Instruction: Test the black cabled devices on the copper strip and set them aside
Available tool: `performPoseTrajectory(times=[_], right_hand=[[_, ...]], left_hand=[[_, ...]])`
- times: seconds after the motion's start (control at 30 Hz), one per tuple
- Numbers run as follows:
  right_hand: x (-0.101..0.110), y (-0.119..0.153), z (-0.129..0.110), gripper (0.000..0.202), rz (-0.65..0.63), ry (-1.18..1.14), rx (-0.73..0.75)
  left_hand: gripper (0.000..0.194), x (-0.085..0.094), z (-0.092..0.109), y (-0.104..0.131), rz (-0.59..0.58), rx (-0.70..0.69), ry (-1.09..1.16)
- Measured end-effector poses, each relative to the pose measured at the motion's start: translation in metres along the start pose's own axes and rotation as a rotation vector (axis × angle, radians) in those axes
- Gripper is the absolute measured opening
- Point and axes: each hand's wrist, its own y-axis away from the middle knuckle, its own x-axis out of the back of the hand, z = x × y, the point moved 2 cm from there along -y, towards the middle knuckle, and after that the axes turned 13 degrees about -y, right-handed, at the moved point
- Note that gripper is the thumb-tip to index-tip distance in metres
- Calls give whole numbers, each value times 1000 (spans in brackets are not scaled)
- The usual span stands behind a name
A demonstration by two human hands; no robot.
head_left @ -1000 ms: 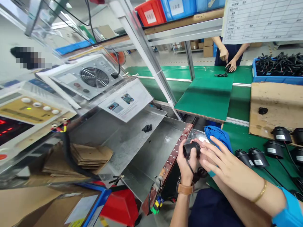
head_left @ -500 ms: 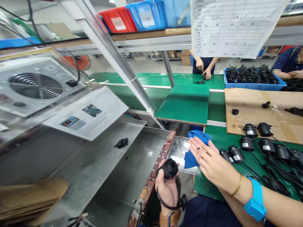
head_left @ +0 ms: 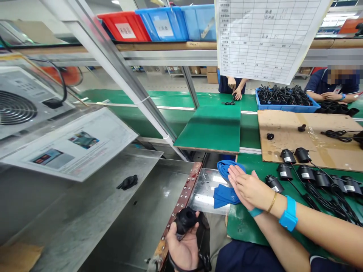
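Left hand point(head_left: 184, 251), palm up, closed around a rounded black plastic housing point(head_left: 185, 220) beside the riveted reddish-brown strip point(head_left: 184, 193); black cable point(head_left: 204, 260) apparently looped near the wrist, partly cut off by the frame. Right hand out of view, state cannot be told. To the right, a co-worker's joined hands point(head_left: 245, 185) beside folded blue cloth point(head_left: 224, 195).

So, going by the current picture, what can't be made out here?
All in the head view:
- Right hand: outside the picture.
- Underside of the black cylindrical part: hidden by the left hand.
- Small rows on the white printed sheet: too fine to read; its top is cut off by the upper edge.
- Contents of the red plastic bin: hidden by its front wall.
- Full grey metal fan unit: cut off by the left edge.
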Motion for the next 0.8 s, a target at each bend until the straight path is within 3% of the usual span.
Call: performPoseTrajectory(times=[0.3, 0.47, 0.63, 0.73, 0.8], right_hand=[[6, -3, -2, 66, 62, 5, -15], [2, -15, -6, 53, 42, 28, 36], [-12, -37, 5, 42, 180, -88, -36], [-26, -52, 18, 42, 179, 118, 85], [-33, -59, 26, 40, 84, 512, 163]], left_hand=[[32, 1, 2, 2, 62, 59, 9], [30, -2, 3, 4, 72, 75, 21], [27, -8, 7, 7, 93, 115, 12], [29, -9, 10, 6, 77, 129, -18], [31, -8, 11, 2, 65, 132, -50]])
